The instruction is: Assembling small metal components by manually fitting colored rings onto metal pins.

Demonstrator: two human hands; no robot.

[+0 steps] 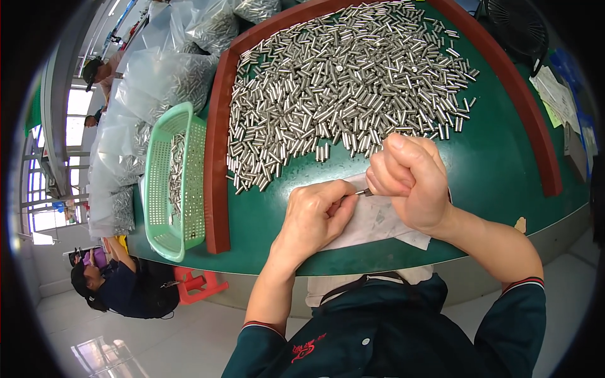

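My left hand (315, 214) is closed in a pinch, thumb against forefinger; whatever sits between its fingertips is mostly hidden. Facing it, my right hand (413, 183) is curled into a fist around a thin, dark, rod-like tool (368, 192), whose narrow end reaches to the left fingertips. Most of that tool is covered by the right fingers. Beneath both hands a pale cloth (372, 225) lies on the green tabletop (498, 170). Just beyond them spreads a big heap of short, shiny metal cylinders (340, 82).
Dark red rails (217, 157) border the heap. To the left stands a light green plastic basket (165, 236) with metal pieces inside, beside clear bags (157, 79) of similar parts. A black fan (517, 25) is at far right. A person (126, 283) sits by a red stool (195, 286).
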